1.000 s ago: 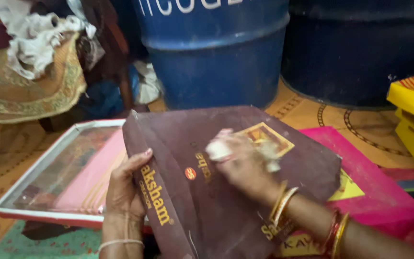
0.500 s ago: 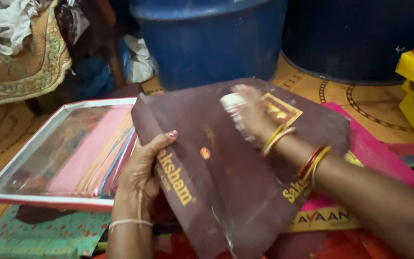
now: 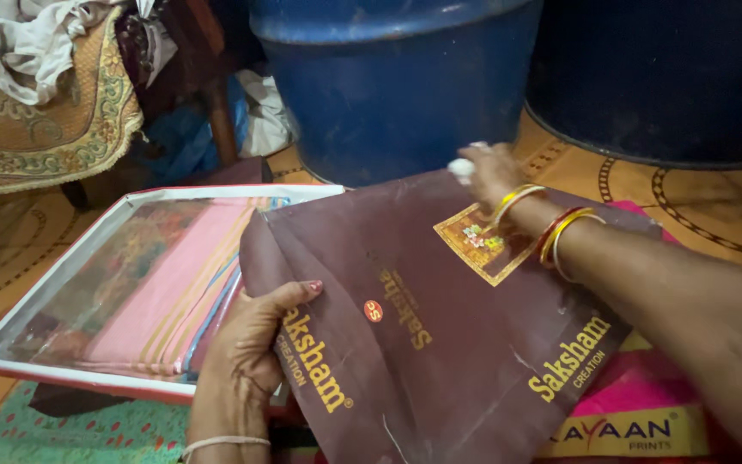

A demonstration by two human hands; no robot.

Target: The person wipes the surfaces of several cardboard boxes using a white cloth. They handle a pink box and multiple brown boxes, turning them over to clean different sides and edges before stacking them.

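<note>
gripping the maroon box (image 3: pixel 440 326) w/ left hand (image 3: pixel 255 339) at its left edge, fingers curled over the side wall, thumb lying on the lid near the corner. pressing a small white cloth wad (image 3: pixel 460 167) at the box's far edge w/ right hand (image 3: pixel 493 170), fingers closed round the wad, bangles (image 3: pixel 551 228) riding at the wrist over the lid's gold square. resting tilted, propped up on the left, lower right end lying over a pink box (image 3: pixel 646 399) underneath. looking like flat cardboard: prob light, fairly stiff across the lid but creased and scuffed, so likely flexing or denting if squeezed mid-panel. surface looking matte, not very slippery. best taking hold at the folded side walls or corners, both hands opposite, not at the thin lid centre. lying just beside to the left: an open white-rimmed box w/ pink folded fabric (image 3: pixel 161 288). standing behind: blue drum (image 3: pixel 397 77).
</note>
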